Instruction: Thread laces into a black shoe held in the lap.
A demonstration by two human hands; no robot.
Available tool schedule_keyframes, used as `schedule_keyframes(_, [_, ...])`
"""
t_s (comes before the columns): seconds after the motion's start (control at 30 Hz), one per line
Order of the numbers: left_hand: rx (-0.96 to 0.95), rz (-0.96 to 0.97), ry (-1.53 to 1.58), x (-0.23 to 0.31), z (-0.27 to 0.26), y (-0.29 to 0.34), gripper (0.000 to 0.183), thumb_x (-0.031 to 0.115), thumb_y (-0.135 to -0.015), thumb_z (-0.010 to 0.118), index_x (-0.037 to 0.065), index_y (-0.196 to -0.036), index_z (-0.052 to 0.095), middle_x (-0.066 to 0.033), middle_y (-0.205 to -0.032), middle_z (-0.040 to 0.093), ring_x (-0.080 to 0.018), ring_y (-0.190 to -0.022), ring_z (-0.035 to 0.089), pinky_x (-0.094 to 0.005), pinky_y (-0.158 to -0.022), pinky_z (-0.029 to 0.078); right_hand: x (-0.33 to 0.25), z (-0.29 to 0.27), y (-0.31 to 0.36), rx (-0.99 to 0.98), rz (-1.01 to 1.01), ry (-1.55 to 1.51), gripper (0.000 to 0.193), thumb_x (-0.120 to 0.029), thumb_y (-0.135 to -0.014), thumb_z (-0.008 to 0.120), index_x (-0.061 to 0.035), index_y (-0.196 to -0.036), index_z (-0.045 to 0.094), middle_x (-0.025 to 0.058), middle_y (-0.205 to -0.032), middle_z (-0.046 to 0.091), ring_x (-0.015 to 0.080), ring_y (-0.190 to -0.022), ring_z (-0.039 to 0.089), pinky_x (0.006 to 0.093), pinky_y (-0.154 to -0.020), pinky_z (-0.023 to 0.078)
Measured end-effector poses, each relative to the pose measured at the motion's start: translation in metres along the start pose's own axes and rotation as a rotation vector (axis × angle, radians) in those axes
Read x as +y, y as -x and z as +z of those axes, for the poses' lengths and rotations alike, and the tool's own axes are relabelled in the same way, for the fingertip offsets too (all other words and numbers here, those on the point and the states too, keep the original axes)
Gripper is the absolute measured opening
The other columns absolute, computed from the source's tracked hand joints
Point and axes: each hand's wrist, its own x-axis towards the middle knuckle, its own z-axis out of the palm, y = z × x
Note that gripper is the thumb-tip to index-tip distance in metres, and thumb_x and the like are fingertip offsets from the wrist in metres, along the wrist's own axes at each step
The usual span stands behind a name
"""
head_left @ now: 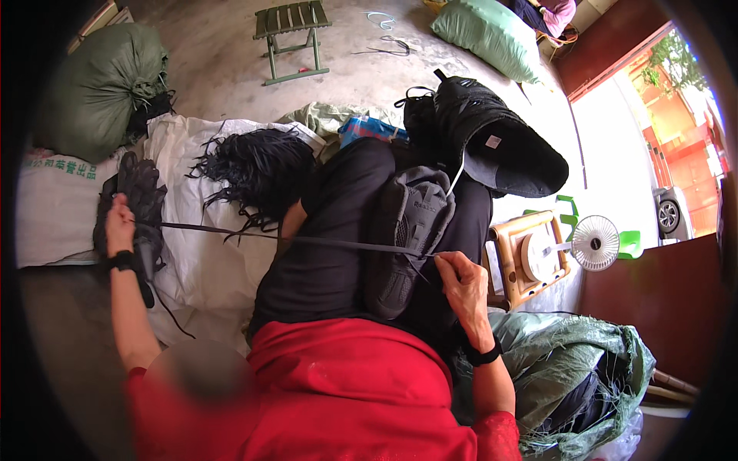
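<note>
A dark grey shoe (411, 223) lies lengthwise on my lap, toe toward me. A black shoelace (307, 240) is pulled nearly straight across my thighs, from the shoe out to the left. My left hand (119, 224), arm stretched far left, pinches it beside some dark shoes (142, 196). Just right of the lap shoe, my right hand (463, 288) is closed in a pinch on the lace where it leaves the shoe's eyelets. Across my knees rests another, black shoe (503, 142), its opening facing me. Its partner behind is partly hidden.
Loose black laces (257, 173) are heaped on a white sack (192, 246) to the left. A stuffed green sack (104, 92) and a folding stool (292, 31) stand beyond. At right are a small fan (595, 243), a bamboo stool (530, 257) and an open sack (569, 376). Another person sits far right.
</note>
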Motion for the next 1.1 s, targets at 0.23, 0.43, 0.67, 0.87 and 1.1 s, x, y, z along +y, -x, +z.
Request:
schedule_keyframes(0.23, [-0.657, 0.058, -0.502, -0.141, 0.184, 0.234, 0.039, 0.016, -0.094, 0.058, 0.002, -0.13, 0.052, -0.0046, -0.104, 0.07, -0.0017, -0.065, 0.048, -0.0187, -0.061, 0.037, 0.0, 0.001, 0.003, 0.054, -0.021, -0.001, 0.014, -0.017, -0.089, 0.065, -0.0031, -0.088, 0.068, 0.0062, -0.058, 0.06, 0.0126, -0.054, 0.06, 0.0274, -0.052, 0.043])
schedule_keyframes(0.43, [-1.117, 0.467, -0.677, -0.145, 0.285, 0.37, 0.013, 0.007, -0.09, 0.062, 0.003, -0.101, 0.068, -0.0054, -0.087, 0.071, -0.0149, -0.074, 0.066, -0.0261, -0.068, 0.05, -0.004, 0.005, 0.004, 0.069, 0.027, -0.042, 0.017, -0.018, -0.089, 0.064, -0.0013, -0.083, 0.065, 0.0082, -0.058, 0.062, 0.0149, -0.052, 0.061, 0.0298, -0.053, 0.045])
schedule_keyframes(0.67, [-1.29, 0.703, -0.949, -0.166, 0.301, 0.406, 0.01, 0.015, -0.088, 0.062, 0.004, -0.087, 0.063, -0.0101, -0.086, 0.066, -0.0311, -0.078, 0.065, -0.0391, -0.067, 0.051, -0.003, 0.007, 0.003, 0.08, 0.002, 0.007, 0.015, -0.016, -0.087, 0.065, -0.0034, -0.079, 0.063, 0.0098, -0.059, 0.062, 0.0204, -0.054, 0.063, 0.0326, -0.054, 0.046])
schedule_keyframes(0.87, [-1.275, 0.741, -0.947, -0.172, 0.291, 0.416, 0.012, 0.016, -0.087, 0.064, 0.004, -0.091, 0.064, -0.0109, -0.08, 0.067, -0.0307, -0.073, 0.066, -0.0381, -0.063, 0.051, -0.01, 0.021, 0.0, 0.317, -0.241, 0.248, 0.013, -0.015, -0.082, 0.066, -0.0044, -0.077, 0.062, 0.0143, -0.061, 0.061, 0.0322, -0.058, 0.063, 0.0383, -0.055, 0.047])
schedule_keyframes(1.1, [-1.203, 0.207, -0.819, -0.166, 0.299, 0.404, 0.01, 0.009, -0.089, 0.062, 0.001, -0.091, 0.066, -0.0056, -0.067, 0.064, -0.0113, -0.067, 0.065, -0.0253, -0.063, 0.052, -0.002, 0.015, -0.009, 0.022, 0.091, -0.081, 0.017, -0.016, -0.089, 0.063, -0.0002, -0.082, 0.062, 0.0112, -0.061, 0.064, 0.0178, -0.053, 0.062, 0.0312, -0.053, 0.046])
